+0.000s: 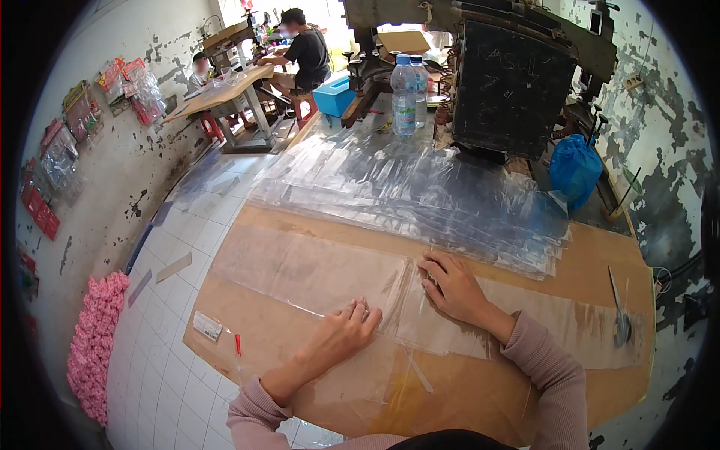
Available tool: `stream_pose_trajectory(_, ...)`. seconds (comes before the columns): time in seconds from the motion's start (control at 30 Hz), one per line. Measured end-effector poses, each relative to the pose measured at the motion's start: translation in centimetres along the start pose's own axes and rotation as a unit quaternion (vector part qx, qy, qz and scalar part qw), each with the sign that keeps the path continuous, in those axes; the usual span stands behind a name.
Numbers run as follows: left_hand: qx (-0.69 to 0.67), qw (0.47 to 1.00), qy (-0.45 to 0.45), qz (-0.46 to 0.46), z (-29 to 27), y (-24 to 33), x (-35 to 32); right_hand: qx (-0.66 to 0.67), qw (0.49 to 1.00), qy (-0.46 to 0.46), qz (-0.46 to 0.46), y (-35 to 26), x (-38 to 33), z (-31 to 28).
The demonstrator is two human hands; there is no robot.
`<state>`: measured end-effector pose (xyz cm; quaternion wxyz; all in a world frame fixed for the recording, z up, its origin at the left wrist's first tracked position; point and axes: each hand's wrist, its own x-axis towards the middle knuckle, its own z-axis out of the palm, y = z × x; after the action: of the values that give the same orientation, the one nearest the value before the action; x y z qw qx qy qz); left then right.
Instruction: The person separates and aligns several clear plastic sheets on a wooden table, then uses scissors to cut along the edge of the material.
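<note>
Clear plastic sheets lie on a brown board-topped table in front of me. My left hand [343, 330] rests palm down on the left stack of clear plastic sheets [300, 262], its fingers loosely bent near the stack's right end. My right hand [454, 289] lies on the right stack of clear plastic sheets [517, 307], at the seam where the stacks meet. Its thumb and fingers are apart, with the fingertips touching the plastic. A narrow plastic strip [420, 371] sits below the seam.
Scissors [621, 322] lie at the right. A red small tool [238, 343] and white packet [207, 325] are at the left. Beyond the large pile of plastic sheets [420, 187] stand two water bottles [403, 97] and a dark machine [514, 90]. A person [307, 52] sits farther back.
</note>
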<state>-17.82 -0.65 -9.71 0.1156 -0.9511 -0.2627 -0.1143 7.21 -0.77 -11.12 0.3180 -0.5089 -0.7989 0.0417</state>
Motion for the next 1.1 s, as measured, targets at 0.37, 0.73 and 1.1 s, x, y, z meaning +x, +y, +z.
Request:
stream_pose_trajectory(0.37,0.029,0.998,0.033,-0.041,0.7,0.4,0.1,-0.007,1.000,0.003,-0.002,0.0,-0.1,0.1)
stream_pose_trajectory(0.73,-0.049,0.996,0.007,-0.074,-1.7,-0.4,0.5,-0.004,1.000,-0.002,0.010,0.1,-0.1,0.2)
stream_pose_trajectory(1.1,-0.016,0.992,0.119,-0.049,-2.1,-1.4,0.0,-0.011,1.000,-0.005,0.009,0.2,-0.1,0.1)
